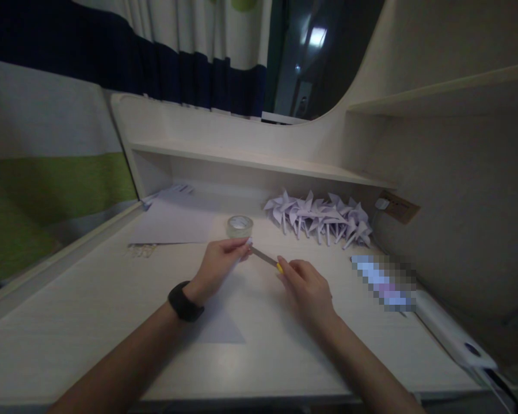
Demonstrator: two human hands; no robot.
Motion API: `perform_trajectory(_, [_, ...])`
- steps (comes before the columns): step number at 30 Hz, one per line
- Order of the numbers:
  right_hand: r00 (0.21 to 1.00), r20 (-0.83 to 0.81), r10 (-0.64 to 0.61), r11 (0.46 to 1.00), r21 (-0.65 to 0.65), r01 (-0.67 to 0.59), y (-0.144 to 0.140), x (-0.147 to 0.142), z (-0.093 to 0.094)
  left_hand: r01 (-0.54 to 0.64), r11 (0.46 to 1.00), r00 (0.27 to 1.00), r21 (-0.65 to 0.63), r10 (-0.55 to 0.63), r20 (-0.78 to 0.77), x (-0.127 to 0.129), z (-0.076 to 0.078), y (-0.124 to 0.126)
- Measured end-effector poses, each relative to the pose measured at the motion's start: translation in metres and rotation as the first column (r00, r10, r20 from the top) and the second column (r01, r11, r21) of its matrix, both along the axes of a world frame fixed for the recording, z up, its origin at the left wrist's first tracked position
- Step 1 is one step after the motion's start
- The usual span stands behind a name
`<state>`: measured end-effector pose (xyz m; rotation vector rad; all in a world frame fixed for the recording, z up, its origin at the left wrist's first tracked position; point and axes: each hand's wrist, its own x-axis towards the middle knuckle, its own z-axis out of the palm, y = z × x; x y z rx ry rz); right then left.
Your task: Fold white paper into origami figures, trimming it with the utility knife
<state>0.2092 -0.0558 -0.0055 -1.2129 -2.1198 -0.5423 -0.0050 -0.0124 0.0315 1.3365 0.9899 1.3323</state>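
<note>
My right hand [308, 287] is closed around a utility knife with a yellow part by the fingers. Its long grey blade [264, 256] points left and up toward my other hand. With thumb and fingers pinched together, my left hand [220, 261] holds a small whitish piece [248, 242] at the blade's tip; what it is cannot be made out. Just behind the left fingertips lies a roll of clear tape [240, 225]. Beneath the left wrist, partly covered by it, a pale sheet of paper [222, 329] rests on the desk.
Several folded paper pinwheels [317, 215] are lined up at the back right. A stack of paper [172, 218] lies at the back left, small pale pieces [142, 249] before it. On the right are a blurred-out phone-like object [382, 283] and a long white device [453, 333].
</note>
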Motion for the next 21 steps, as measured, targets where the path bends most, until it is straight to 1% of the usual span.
perform_trajectory(3, [0.999, 0.021, -0.04, 0.999, 0.014, 0.04, -0.001, -0.002, 0.0, -0.03, 0.999, 0.999, -0.019, 0.03, 0.019, 0.002, 0.003, -0.003])
perform_trajectory(6, [0.998, 0.028, -0.062, 0.998, -0.025, 0.062, -0.001, -0.002, -0.001, -0.06, 0.997, 0.998, -0.04, 0.061, 0.034, 0.004, 0.005, -0.005])
perform_trajectory(10, [0.996, 0.039, -0.084, 0.994, -0.071, 0.087, -0.002, -0.001, 0.0, -0.051, 0.998, 0.998, -0.04, 0.053, 0.041, 0.005, 0.009, -0.008])
perform_trajectory(14, [0.994, 0.045, -0.098, 0.992, -0.073, 0.101, -0.002, -0.002, 0.001, -0.039, 0.999, 0.998, -0.036, 0.04, 0.039, 0.005, 0.013, -0.011])
perform_trajectory(17, [0.994, 0.053, -0.095, 0.992, -0.078, 0.099, -0.001, -0.002, 0.001, -0.04, 0.999, 0.999, -0.037, 0.041, 0.021, 0.006, 0.012, -0.01])
perform_trajectory(21, [0.996, 0.035, -0.082, 0.991, -0.107, 0.085, -0.001, -0.002, -0.001, -0.041, 0.999, 0.999, -0.022, 0.041, 0.01, 0.006, 0.008, -0.007])
